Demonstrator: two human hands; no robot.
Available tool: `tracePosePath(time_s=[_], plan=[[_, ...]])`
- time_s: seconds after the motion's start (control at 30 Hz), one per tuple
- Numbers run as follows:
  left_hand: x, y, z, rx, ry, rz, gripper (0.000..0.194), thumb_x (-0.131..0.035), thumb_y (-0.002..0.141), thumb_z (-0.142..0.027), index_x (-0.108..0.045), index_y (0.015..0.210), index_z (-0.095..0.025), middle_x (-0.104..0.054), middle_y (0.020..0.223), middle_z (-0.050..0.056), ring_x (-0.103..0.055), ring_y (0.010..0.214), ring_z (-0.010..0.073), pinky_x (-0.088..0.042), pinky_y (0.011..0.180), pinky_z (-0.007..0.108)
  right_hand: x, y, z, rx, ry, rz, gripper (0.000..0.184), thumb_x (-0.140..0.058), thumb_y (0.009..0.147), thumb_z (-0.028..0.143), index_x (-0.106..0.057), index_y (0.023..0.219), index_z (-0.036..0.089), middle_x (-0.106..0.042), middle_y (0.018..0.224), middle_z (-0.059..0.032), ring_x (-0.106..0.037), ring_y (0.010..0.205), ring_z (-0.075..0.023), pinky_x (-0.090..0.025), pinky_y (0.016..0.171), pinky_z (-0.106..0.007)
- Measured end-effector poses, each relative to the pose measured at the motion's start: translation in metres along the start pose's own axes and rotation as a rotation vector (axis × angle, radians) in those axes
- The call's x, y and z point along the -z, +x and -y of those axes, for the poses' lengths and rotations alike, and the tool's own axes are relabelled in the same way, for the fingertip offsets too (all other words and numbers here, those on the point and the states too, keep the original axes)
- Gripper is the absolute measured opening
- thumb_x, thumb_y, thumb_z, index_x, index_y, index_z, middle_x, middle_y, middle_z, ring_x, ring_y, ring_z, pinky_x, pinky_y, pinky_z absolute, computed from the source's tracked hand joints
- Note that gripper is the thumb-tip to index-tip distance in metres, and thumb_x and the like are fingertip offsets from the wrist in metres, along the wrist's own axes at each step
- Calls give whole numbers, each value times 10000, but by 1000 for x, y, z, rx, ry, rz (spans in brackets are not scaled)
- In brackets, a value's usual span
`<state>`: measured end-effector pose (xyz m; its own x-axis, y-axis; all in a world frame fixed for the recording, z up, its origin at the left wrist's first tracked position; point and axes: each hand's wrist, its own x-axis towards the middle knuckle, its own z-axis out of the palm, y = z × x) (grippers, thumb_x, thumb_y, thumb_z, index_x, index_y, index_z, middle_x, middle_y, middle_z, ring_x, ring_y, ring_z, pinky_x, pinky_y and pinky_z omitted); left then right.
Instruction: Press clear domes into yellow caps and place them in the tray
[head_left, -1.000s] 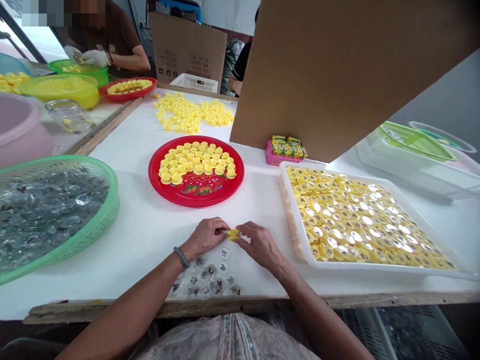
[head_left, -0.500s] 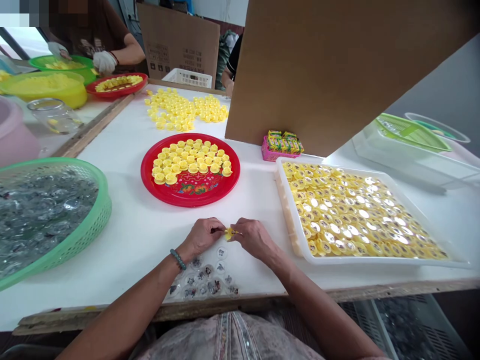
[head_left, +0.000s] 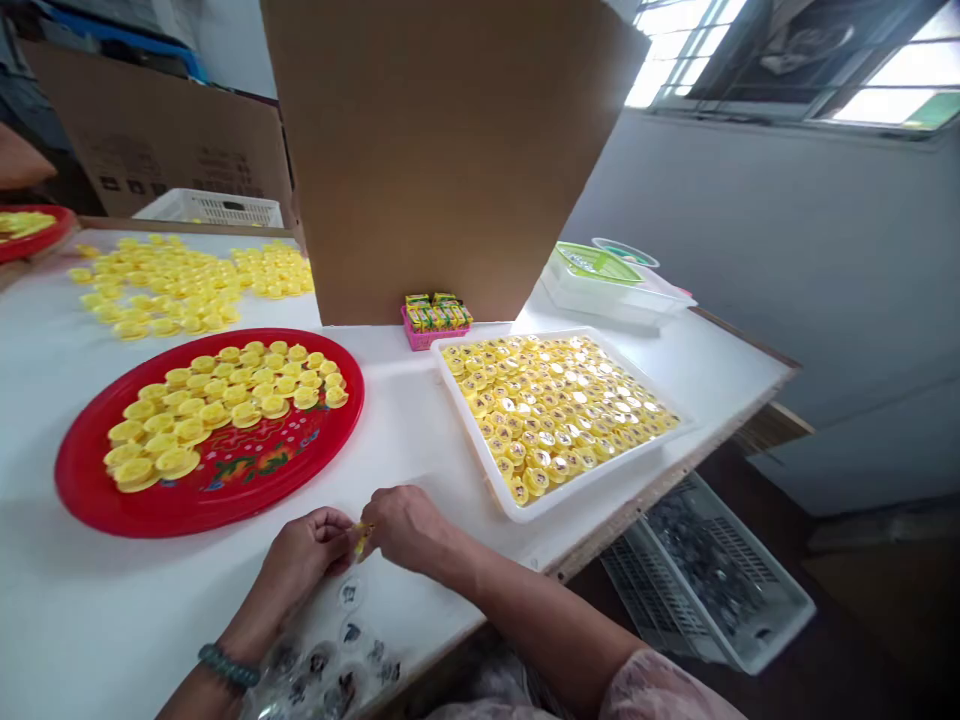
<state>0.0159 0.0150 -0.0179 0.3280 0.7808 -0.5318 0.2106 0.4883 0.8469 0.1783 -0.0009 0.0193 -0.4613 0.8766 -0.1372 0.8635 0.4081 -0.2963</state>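
Over the white table, my left hand [head_left: 306,557] and my right hand [head_left: 411,528] meet, both with fingers pinched on one small yellow plastic piece [head_left: 362,540]. Fingertips hide most of it. Just below lie several clear round discs [head_left: 350,632] with dark printed pictures, partly behind my left wrist. To the left is a red round tray [head_left: 262,490] with rows of yellow cup-shaped pieces [head_left: 214,412] and a flower pattern showing. At right, a white shallow tray [head_left: 495,490] is filled with yellow pieces bearing shiny printed round tops [head_left: 555,410].
A tall cardboard sheet [head_left: 450,150] stands at the back, with a pink basket of small packets [head_left: 437,320] before it. Loose yellow pieces [head_left: 165,285] lie at the far left. Clear bins [head_left: 607,290] stand far right; a white crate [head_left: 780,620] sits below the table edge.
The view has swung to the right, so the wall and window now show and the green basket is out of sight. Both hands still pinch the yellow piece.
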Motion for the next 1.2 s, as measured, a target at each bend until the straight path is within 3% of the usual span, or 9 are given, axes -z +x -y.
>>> tracePosePath(time_s=[0.17, 0.33, 0.43, 0.53, 0.6, 0.7, 0.87, 1.1, 1.2], plan=[[-2, -5, -3, 6, 30, -27, 390, -766, 516, -443, -577, 712, -163, -638, 587, -6, -580, 541, 144, -448, 525, 244, -7, -7, -2, 9, -24, -63, 95, -548, 757, 177, -639, 780, 161, -671, 793, -44, -645, 699, -186, -425, 554, -235], [-9, -14, -9, 0, -18, -51, 554, -756, 504, -509, -575, 902, -168, -684, 648, 16, -632, 617, 183, -494, 608, 283, -15, -22, 0, -18, 50, -169, 159, -579, 765, 294, -639, 824, 159, -670, 801, -48, -640, 710, -175, -436, 587, -226], [-12, -25, -17, -25, 19, -137, 696, -724, 493, -593, -567, 1008, -152, -690, 653, 33, -628, 611, 189, -492, 607, 291, -1, -38, -8, -35, 120, -288, 171, -609, 746, 290, -644, 863, 170, -667, 812, -44, -629, 713, -160, -444, 616, -216], [-8, -38, -21, -65, 66, -260, 684, -684, 507, -639, -601, 975, -148, -694, 690, 50, -602, 577, 177, -482, 574, 289, 37, -55, -40, -92, 190, -519, 220, -575, 792, 251, -626, 997, 193, -660, 938, -49, -620, 822, -146, -449, 720, -213], [-3, -44, -19, -67, 92, -309, 645, -678, 501, -642, -627, 920, -154, -691, 696, 54, -593, 571, 179, -479, 553, 289, 67, -59, -76, -240, 150, -687, 215, -531, 837, 249, -619, 1027, 197, -654, 990, -56, -613, 854, -142, -441, 755, -223], [3, -48, -11, -52, 125, -355, 608, -670, 488, -650, -650, 848, -161, -693, 698, 61, -588, 565, 183, -476, 533, 285, 99, -55, -134, -526, -16, -611, 223, -547, 831, 272, -640, 1020, 197, -667, 959, -61, -618, 782, -151, -435, 724, -243], [8, -45, 8, -35, 101, -347, 555, -663, 537, -605, -637, 863, -156, -688, 704, 54, -578, 567, 168, -475, 544, 272, 98, -37, -188, -580, -58, -516, 211, -641, 733, 223, -687, 934, 173, -687, 794, -45, -620, 747, -174, -419, 651, -225], [19, -60, 15, -108, 354, -296, 394, -635, 652, -505, -648, 887, -189, -675, 750, 21, -618, 667, 180, -483, 616, 268, 85, -40, -182, -562, -53, -472, 324, -559, 815, 259, -638, 1080, 90, -646, 1020, -138, -605, 869, -213, -435, 793, -302], [17, -65, 13, -167, 473, -279, 289, -604, 693, -443, -662, 826, -193, -672, 744, 21, -614, 704, 184, -466, 636, 265, 80, -48, -148, -449, -122, -782, 318, -508, 846, 254, -627, 1095, 97, -578, 1130, -163, -531, 1051, -259, -404, 908, -373]])
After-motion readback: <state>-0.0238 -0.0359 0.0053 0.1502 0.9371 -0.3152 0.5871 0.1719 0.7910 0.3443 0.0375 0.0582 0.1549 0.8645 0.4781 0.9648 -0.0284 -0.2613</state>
